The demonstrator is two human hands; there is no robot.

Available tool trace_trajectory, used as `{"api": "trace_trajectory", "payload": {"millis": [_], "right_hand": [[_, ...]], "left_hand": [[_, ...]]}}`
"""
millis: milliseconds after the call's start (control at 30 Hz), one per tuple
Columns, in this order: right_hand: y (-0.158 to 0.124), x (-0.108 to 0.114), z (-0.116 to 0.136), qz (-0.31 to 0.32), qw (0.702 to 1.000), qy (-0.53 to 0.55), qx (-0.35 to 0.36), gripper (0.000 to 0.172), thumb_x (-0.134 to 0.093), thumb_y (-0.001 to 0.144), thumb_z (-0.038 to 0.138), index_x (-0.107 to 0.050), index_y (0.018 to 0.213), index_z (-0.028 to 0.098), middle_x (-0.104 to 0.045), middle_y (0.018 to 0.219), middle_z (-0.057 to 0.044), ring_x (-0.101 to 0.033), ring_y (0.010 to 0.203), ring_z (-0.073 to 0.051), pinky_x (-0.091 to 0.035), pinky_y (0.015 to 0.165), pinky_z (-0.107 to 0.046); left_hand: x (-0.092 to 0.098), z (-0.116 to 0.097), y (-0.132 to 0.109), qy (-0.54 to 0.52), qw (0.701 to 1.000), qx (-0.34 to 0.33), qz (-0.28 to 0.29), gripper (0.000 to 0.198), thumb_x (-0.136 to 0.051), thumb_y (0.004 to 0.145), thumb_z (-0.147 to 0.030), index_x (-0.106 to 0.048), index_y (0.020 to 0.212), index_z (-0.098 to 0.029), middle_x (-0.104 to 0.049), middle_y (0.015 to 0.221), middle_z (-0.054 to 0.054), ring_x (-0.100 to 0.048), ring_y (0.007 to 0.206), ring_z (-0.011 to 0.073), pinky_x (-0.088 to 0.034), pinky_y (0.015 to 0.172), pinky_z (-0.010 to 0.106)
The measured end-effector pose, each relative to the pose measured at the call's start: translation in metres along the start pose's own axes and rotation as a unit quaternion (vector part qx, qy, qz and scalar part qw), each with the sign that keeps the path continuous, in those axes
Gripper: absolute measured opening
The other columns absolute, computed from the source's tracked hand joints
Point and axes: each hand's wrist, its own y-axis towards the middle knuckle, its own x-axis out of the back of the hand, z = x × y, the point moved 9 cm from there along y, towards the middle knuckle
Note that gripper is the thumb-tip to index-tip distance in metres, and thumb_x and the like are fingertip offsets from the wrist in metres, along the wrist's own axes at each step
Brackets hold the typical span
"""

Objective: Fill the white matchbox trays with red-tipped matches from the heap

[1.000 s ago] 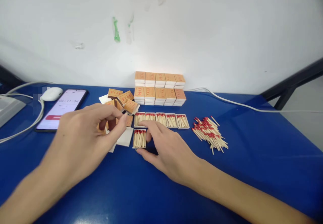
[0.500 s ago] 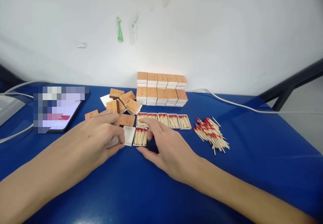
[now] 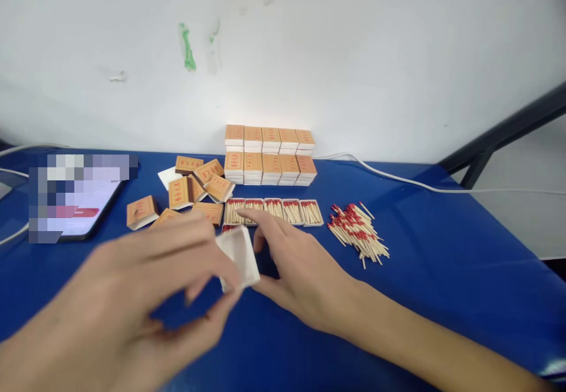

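Note:
A white matchbox tray (image 3: 241, 256) with a bare inside is tilted up off the table. My left hand (image 3: 177, 274), blurred, pinches it between thumb and fingers. Close to its right is my right hand (image 3: 292, 256), index finger and thumb spread apart around a gap. The held tray hides most of a tray of matches (image 3: 227, 227) behind it. A row of match-filled trays (image 3: 273, 210) lies just beyond my right fingertips; whether they touch is unclear.
Stacked matchboxes (image 3: 270, 168) stand against the wall. Loose matchbox sleeves (image 3: 179, 193) lie at left, near a phone (image 3: 95, 203). A pile of red-tipped matches (image 3: 358, 233) lies to the right. A white cable (image 3: 398, 183) crosses the blue table (image 3: 451, 297).
My left hand has lifted the white tray off the table and brought it right, in front of the filled tray. My right hand keeps nearly the same pose. The view has shifted slightly.

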Motion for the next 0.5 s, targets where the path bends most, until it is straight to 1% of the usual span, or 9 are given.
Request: {"api": "trace_trajectory", "payload": {"millis": [67, 133, 167, 233, 267, 300, 367, 400, 500], "right_hand": [[-0.014, 0.014, -0.008, -0.008, 1.000, -0.012, -0.023, 0.073, -0.079, 0.102, 0.025, -0.045, 0.167, 0.022, -0.075, 0.129, -0.010, -0.072, 0.103, -0.025, -0.061, 0.088, -0.042], [-0.029, 0.034, -0.019, -0.028, 0.999, -0.016, -0.040, 0.061, -0.074, 0.106, 0.027, -0.051, 0.162, 0.025, -0.077, 0.119, -0.004, -0.071, 0.091, -0.020, -0.058, 0.079, -0.036], [-0.035, 0.046, -0.025, -0.045, 0.998, -0.020, -0.046, 0.054, -0.071, 0.108, 0.028, -0.054, 0.159, 0.026, -0.077, 0.112, -0.002, -0.069, 0.084, -0.018, -0.056, 0.074, -0.034], [-0.046, 0.070, -0.042, -0.086, 0.993, -0.025, -0.076, 0.045, -0.069, 0.110, 0.030, -0.060, 0.154, 0.028, -0.075, 0.100, 0.003, -0.063, 0.071, -0.014, -0.052, 0.066, -0.030], [-0.051, 0.083, -0.051, -0.113, 0.989, -0.024, -0.088, 0.036, -0.069, 0.111, 0.033, -0.065, 0.147, 0.029, -0.072, 0.092, 0.005, -0.059, 0.064, -0.013, -0.049, 0.062, -0.029], [-0.055, 0.096, -0.060, -0.147, 0.984, -0.021, -0.098, 0.025, -0.068, 0.112, 0.035, -0.071, 0.136, 0.029, -0.069, 0.084, 0.007, -0.057, 0.061, -0.012, -0.047, 0.059, -0.028], [-0.063, 0.117, -0.078, -0.212, 0.970, -0.011, -0.120, 0.020, -0.068, 0.112, 0.040, -0.075, 0.126, 0.028, -0.064, 0.076, 0.007, -0.055, 0.058, -0.012, -0.045, 0.056, -0.028], [-0.068, 0.127, -0.085, -0.247, 0.961, -0.012, -0.125, 0.018, -0.069, 0.112, 0.041, -0.076, 0.121, 0.027, -0.060, 0.071, 0.008, -0.054, 0.057, -0.012, -0.044, 0.055, -0.028], [-0.076, 0.140, -0.096, -0.280, 0.950, -0.035, -0.134, 0.016, -0.071, 0.109, 0.041, -0.077, 0.111, 0.025, -0.054, 0.066, 0.008, -0.049, 0.052, -0.012, -0.041, 0.052, -0.029]], "left_hand": [[-0.021, -0.015, -0.002, -0.046, 0.998, -0.020, 0.025, 0.023, -0.057, 0.108, -0.012, -0.069, 0.098, -0.028, -0.060, 0.079, -0.005, -0.060, 0.074, 0.0120, -0.052, 0.070, 0.022], [-0.042, -0.029, -0.006, -0.078, 0.995, -0.041, 0.053, 0.024, -0.055, 0.104, -0.008, -0.067, 0.093, -0.026, -0.067, 0.087, -0.001, -0.065, 0.080, 0.0145, -0.057, 0.073, 0.026], [-0.052, -0.030, -0.007, -0.066, 0.996, -0.025, 0.059, 0.026, -0.053, 0.103, -0.006, -0.069, 0.096, -0.025, -0.071, 0.095, 0.002, -0.068, 0.087, 0.0160, -0.060, 0.077, 0.028], [-0.065, -0.035, -0.011, -0.033, 0.998, -0.013, 0.049, 0.029, -0.051, 0.102, -0.003, -0.071, 0.102, -0.023, -0.074, 0.125, 0.010, -0.074, 0.108, 0.0203, -0.065, 0.085, 0.031], [-0.070, -0.037, -0.012, -0.018, 0.999, -0.016, 0.046, 0.028, -0.052, 0.102, -0.003, -0.072, 0.102, -0.023, -0.072, 0.140, 0.012, -0.073, 0.126, 0.0243, -0.067, 0.096, 0.034], [-0.076, -0.039, -0.013, -0.015, 0.998, -0.024, 0.049, 0.028, -0.052, 0.103, -0.003, -0.073, 0.103, -0.023, -0.071, 0.148, 0.012, -0.069, 0.140, 0.0262, -0.066, 0.108, 0.037], [-0.083, -0.038, -0.015, -0.024, 0.998, -0.034, 0.046, 0.023, -0.056, 0.108, -0.008, -0.074, 0.108, -0.023, -0.075, 0.144, 0.009, -0.070, 0.142, 0.0234, -0.064, 0.118, 0.036], [-0.085, -0.036, -0.015, -0.021, 0.998, -0.037, 0.046, 0.020, -0.057, 0.110, -0.011, -0.074, 0.111, -0.023, -0.077, 0.141, 0.008, -0.072, 0.140, 0.0217, -0.064, 0.119, 0.033], [-0.093, -0.027, -0.017, -0.003, 0.996, -0.042, 0.073, 0.007, -0.068, 0.113, -0.027, -0.074, 0.113, -0.025, -0.079, 0.141, 0.007, -0.076, 0.134, 0.0235, -0.066, 0.116, 0.034]]}}
